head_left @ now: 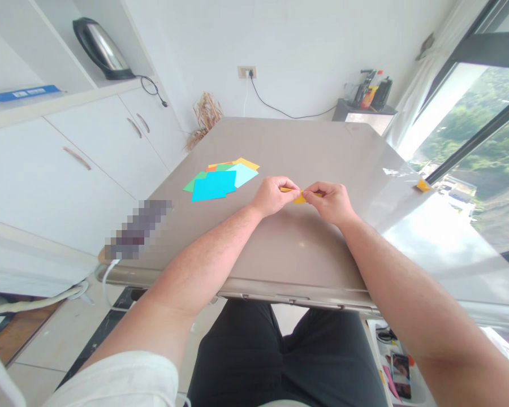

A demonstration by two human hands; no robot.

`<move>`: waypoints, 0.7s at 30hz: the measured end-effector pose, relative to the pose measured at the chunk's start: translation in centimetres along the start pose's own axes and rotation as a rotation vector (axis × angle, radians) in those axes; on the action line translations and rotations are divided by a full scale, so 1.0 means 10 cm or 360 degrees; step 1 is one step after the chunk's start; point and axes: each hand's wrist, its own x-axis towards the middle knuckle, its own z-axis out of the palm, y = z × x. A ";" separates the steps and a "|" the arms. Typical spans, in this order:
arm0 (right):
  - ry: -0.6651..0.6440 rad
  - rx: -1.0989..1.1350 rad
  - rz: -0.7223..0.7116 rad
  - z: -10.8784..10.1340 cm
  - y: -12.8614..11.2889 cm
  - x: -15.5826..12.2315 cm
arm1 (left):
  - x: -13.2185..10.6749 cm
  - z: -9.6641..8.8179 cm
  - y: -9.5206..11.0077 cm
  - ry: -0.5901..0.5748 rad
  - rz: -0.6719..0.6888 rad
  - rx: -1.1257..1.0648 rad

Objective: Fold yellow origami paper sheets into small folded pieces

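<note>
A small folded yellow paper (300, 197) is pinched between both my hands, just above the middle of the beige table (280, 249). My left hand (272, 195) is closed on its left end, my right hand (333, 200) on its right end. Most of the paper is hidden by my fingers. A fanned stack of coloured paper squares (220, 180), blue, green, orange and yellow, lies flat on the table to the left of my left hand.
A small yellow paper piece (423, 185) lies at the table's right edge by the window. White cabinets (89, 158) stand left, with a kettle (102, 48) on the shelf. A small stand holding bottles (371, 90) sits behind the table.
</note>
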 end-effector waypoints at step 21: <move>-0.0030 0.0085 0.0041 0.01 -0.05 -0.02 | 0.02 0.00 0.00 0.0020 -0.0043 0.0046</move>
